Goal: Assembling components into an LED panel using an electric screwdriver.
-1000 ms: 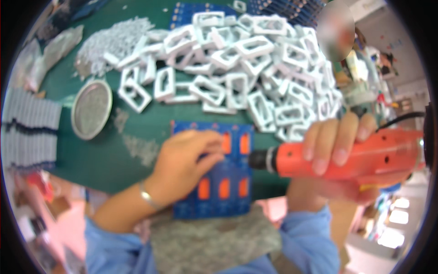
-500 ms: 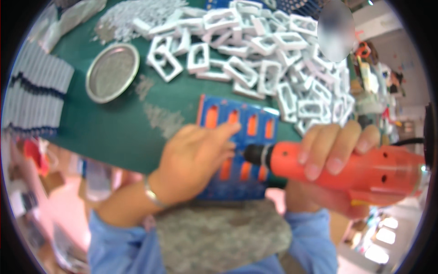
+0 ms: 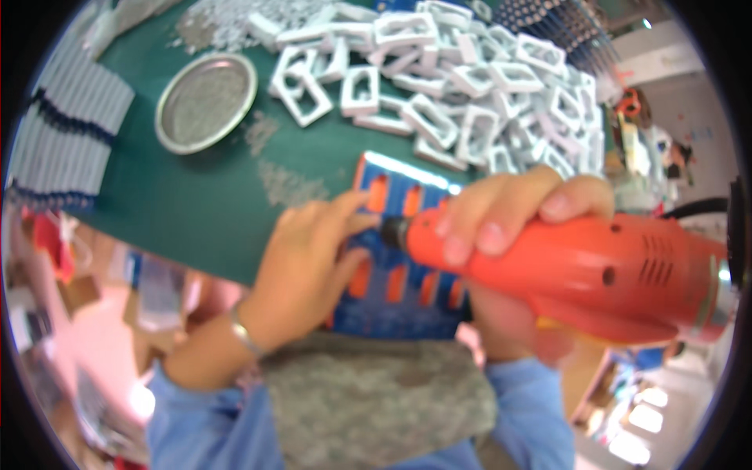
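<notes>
Blue panel (image 3: 413, 286), red driver (image 3: 572, 266): desk's (image 3: 180, 211) near edge.
Panel, probably light, stiff, best edge-held, is touched by left hand (image 3: 305, 266); pinching cannot be told. Driver, likely heavy, is clasped round its barrel by right hand (image 3: 517, 205). White frames (image 3: 472, 81) are heaped beyond.

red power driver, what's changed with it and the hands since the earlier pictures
The red power driver moved left, from the right edge of the blue panel to over it. The left hand shifted toward the panel's left edge. The right hand kept its grip on the driver. The white frames and metal dish look undisturbed; the whole view shifted.
</notes>
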`<action>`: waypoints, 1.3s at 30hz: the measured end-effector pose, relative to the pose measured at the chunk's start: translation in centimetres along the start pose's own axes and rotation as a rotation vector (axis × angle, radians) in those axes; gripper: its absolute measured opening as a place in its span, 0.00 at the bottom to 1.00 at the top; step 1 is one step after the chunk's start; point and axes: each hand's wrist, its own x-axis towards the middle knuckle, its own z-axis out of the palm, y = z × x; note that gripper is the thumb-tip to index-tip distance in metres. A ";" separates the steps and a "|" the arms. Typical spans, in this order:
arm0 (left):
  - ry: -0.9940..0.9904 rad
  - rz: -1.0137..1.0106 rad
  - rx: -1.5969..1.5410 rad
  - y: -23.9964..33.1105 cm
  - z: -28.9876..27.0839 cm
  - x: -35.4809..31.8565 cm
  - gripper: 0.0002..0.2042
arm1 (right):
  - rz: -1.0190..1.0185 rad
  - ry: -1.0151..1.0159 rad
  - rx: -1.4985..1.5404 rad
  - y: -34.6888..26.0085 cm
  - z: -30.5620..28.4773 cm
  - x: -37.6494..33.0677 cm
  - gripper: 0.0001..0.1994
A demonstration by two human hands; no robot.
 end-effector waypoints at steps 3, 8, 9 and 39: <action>0.037 -0.024 0.002 -0.9 0.1 0.6 0.28 | 0.082 0.013 -0.059 0.4 0.3 1.2 0.37; 0.057 -0.036 -0.031 -1.4 0.4 0.2 0.27 | 0.140 0.009 -0.102 1.0 0.7 1.6 0.39; 0.055 -0.040 -0.037 -1.4 0.4 0.1 0.27 | 0.129 0.012 -0.102 1.1 0.7 1.5 0.39; 0.144 -0.091 0.058 -1.3 1.2 -0.2 0.31 | 0.078 -0.352 0.088 4.4 -0.9 3.9 0.34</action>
